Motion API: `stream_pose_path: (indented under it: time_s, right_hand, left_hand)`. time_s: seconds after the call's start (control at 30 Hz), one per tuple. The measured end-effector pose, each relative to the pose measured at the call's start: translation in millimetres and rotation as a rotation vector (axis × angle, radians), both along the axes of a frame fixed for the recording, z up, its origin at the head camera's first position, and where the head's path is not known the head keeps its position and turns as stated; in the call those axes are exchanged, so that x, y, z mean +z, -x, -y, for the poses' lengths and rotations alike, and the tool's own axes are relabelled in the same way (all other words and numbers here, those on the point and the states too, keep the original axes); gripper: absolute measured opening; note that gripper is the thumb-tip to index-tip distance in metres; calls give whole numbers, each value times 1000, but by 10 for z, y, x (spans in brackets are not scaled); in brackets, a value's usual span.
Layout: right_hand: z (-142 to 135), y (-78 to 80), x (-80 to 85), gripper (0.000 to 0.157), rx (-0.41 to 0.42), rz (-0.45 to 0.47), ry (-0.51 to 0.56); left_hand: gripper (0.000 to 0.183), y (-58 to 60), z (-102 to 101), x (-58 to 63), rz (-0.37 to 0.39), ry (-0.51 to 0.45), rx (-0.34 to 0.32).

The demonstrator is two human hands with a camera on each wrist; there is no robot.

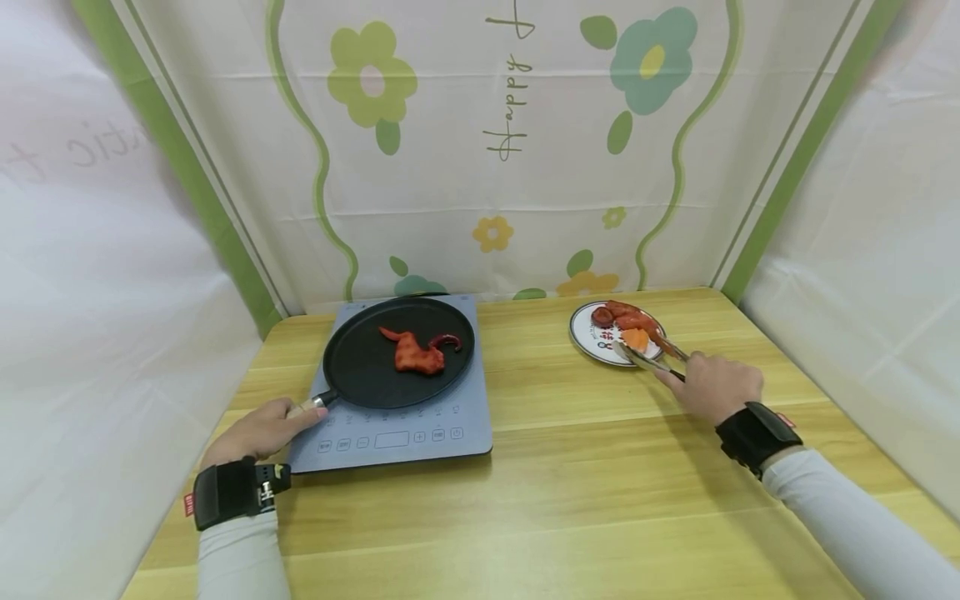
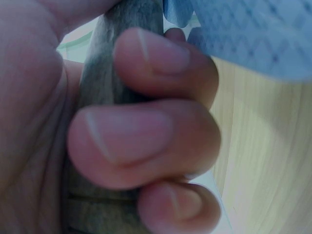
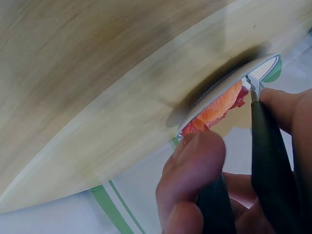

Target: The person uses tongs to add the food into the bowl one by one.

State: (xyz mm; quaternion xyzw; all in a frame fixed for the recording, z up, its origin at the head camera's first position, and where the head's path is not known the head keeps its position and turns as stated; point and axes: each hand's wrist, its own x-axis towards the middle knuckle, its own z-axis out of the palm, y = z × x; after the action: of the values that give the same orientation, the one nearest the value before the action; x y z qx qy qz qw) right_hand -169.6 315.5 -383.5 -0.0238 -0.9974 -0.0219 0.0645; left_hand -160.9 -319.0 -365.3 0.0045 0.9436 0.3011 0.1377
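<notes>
My left hand [image 1: 251, 429] grips the handle [image 2: 131, 22] of a flat black frying pan [image 1: 363, 379], fingers curled round the wood in the left wrist view. In the pan lie a reddish chicken wing [image 1: 416, 356] and a curved red chili [image 1: 447, 340]. My right hand [image 1: 723, 387] holds metal tongs [image 1: 647, 362] by their black handles [image 3: 273, 151]. The tongs' parted tips are over a white plate [image 1: 587, 340]. On that plate are an orange slice with pale lines [image 1: 636, 338], a round dark-red piece [image 1: 602, 317] and long reddish food [image 1: 633, 320].
The pan stands on a grey induction cooktop [image 1: 472, 417] at the left of the wooden table [image 1: 540, 492]. A printed cloth [image 1: 450, 183] hangs behind the table's far edge, with white cloth walls on both sides.
</notes>
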Motion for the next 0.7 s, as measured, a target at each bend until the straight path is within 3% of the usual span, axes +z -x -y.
stream_pose_path:
  time_s: [0.7]
  right_hand:
    - [43,170,-59,65,7,44,-6]
  left_hand:
    - [55,9,16,-19,-11,26,-11]
